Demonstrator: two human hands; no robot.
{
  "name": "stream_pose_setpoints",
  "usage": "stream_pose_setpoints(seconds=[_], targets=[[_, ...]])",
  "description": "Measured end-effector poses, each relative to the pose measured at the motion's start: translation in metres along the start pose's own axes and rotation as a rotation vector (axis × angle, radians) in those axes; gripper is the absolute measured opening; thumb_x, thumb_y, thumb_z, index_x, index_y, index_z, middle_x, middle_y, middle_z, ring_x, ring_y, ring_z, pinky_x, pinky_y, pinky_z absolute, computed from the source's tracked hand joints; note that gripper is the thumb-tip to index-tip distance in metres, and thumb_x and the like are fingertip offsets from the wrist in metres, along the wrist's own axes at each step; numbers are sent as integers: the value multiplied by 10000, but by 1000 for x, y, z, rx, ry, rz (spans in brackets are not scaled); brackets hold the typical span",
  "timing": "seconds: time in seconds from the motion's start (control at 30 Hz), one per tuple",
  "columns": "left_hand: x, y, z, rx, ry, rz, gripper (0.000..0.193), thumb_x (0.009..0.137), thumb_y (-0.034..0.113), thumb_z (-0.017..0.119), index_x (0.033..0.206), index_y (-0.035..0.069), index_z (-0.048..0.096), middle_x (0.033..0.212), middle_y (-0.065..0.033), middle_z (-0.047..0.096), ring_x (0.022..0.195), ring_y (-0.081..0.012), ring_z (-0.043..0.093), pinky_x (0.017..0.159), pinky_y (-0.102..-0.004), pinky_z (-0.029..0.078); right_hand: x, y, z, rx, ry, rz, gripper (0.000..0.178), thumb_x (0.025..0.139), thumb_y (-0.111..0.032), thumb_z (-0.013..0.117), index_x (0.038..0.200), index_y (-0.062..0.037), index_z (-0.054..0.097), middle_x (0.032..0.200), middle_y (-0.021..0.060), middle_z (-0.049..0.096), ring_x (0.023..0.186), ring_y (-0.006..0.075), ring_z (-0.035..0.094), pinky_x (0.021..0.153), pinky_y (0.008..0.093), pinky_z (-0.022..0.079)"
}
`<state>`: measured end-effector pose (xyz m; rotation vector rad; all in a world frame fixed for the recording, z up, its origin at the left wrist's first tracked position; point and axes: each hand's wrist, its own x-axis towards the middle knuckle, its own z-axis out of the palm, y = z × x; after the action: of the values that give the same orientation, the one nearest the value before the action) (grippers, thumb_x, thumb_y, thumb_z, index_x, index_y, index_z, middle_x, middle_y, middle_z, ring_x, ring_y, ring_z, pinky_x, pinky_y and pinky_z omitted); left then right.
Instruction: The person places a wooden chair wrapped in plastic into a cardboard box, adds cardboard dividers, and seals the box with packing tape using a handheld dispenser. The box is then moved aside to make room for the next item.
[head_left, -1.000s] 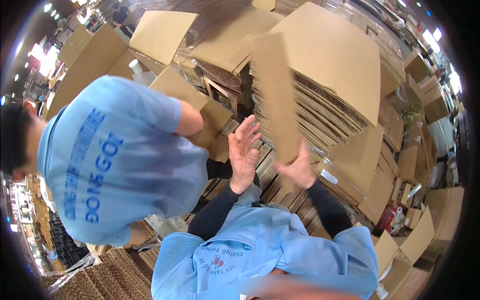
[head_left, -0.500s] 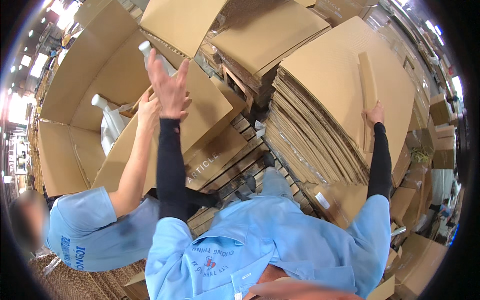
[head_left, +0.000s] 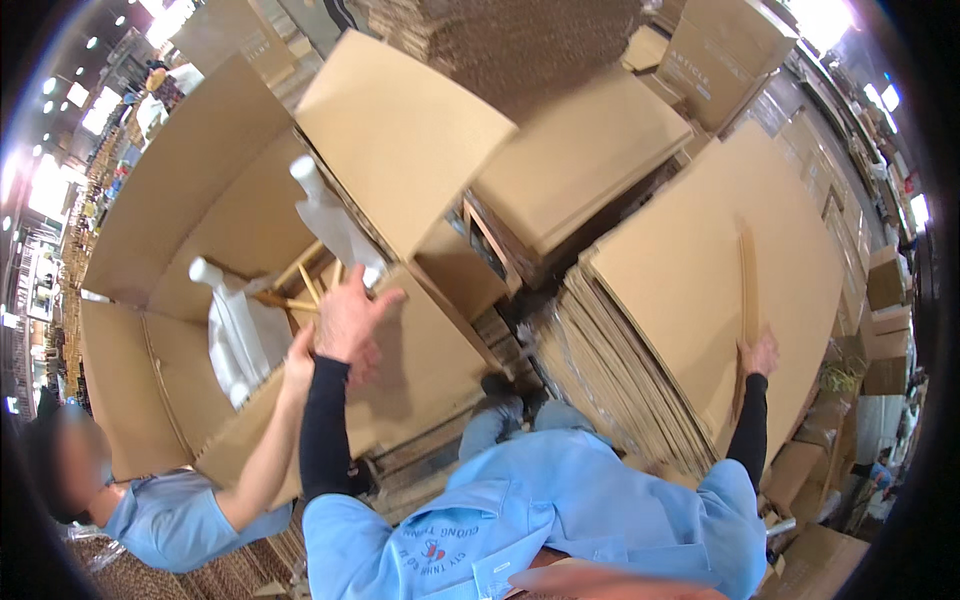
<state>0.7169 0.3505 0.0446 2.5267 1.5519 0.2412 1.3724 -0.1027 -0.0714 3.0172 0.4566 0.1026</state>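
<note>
At three o'clock, a cardboard strip [head_left: 749,285] is gripped by the right hand [head_left: 760,353]; at nine, the left hand [head_left: 347,322] is spread open near the carton [head_left: 185,215], loaded with white-wrapped wooden furniture [head_left: 245,335], not yet closed.

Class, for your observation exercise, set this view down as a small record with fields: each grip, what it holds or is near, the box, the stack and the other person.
Left grip: fingers spread, nothing seen held, over the open box's near edge; contact unclear
Right grip: closed on a narrow cardboard strip
Strip's place: above the top of a stack of flat cardboard
Box contents: white-wrapped pieces, wooden rods
Co-worker: blue shirt, forearm reaching to the box
</note>
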Motion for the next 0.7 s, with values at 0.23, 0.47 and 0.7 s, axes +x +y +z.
stream_pose_setpoints(seconds=[0.23,0.47,0.7], targets=[[78,55,24,-155,474,276,723,718,555,806,1148,6,617,1607,-291,236,1492,-479,217,1156,-688,197,35,-195,-108,442,342,-296,950,861,-361,769,1577,-36,236,1563,245,351,1449,408,324,1179,526,295],[111,62,44,131,-24,449,475,733,488,745,965,74,743,1511,-286,387,1388,-488,338,1117,-701,232,61,-558,-329,1022,710,-1182,792,862,-328,771,1489,4,419,1477,219,469,1400,348,423,1172,453,326],[116,63,18,-3,-141,386,552,799,576,688,879,36,772,1480,-267,430,1380,-463,358,1122,-672,241,-3,-878,-549,1224,1120,-1561,874,708,-407,806,1449,-80,478,1503,219,426,1418,430,322,1075,707,278]])
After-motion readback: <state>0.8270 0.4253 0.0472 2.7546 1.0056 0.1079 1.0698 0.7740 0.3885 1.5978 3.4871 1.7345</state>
